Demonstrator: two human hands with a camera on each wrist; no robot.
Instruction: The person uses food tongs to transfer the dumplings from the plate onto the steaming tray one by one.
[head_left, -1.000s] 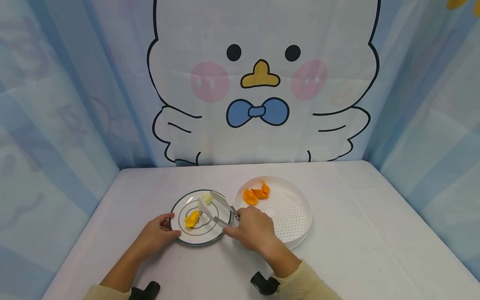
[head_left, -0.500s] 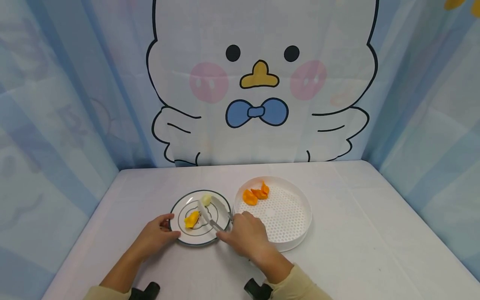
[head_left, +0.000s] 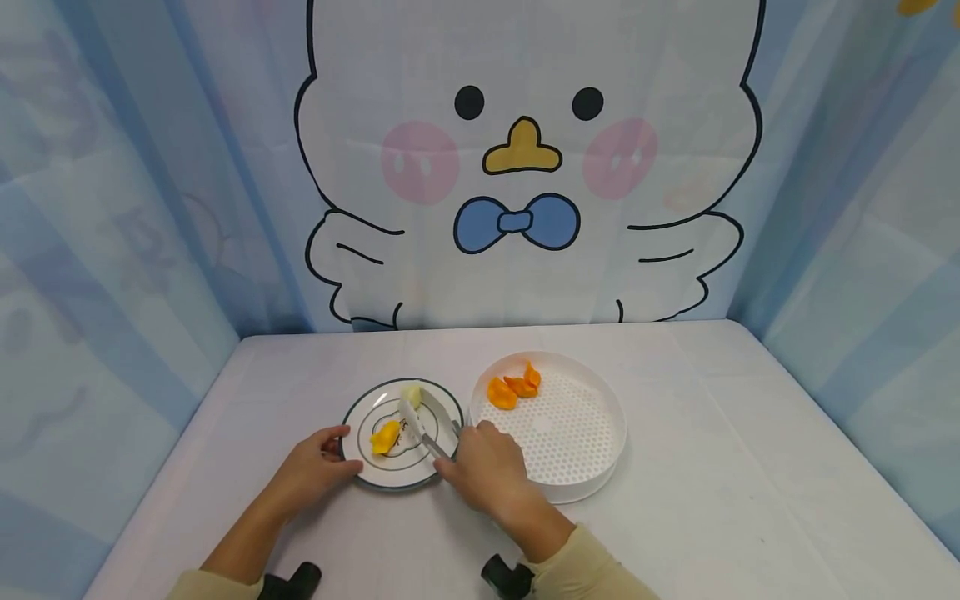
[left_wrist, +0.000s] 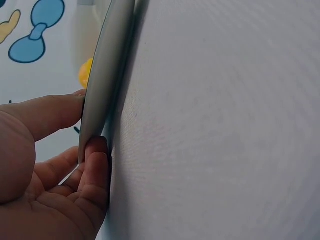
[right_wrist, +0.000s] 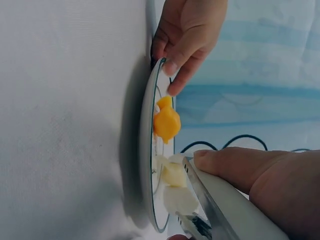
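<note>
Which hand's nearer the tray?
Right. The right hand, gripping tongs, is at the left edge of the tray; the left hand grips the plate on the side away from it.

Head view looks forward-down; close wrist views share the plate (head_left: pixel 408 467).

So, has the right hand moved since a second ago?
Yes: in the head view, the right hand has shifted slightly left, measured against the round white tray beside it.

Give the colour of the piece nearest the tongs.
Pale yellow piece, clearest in the right wrist view.
</note>
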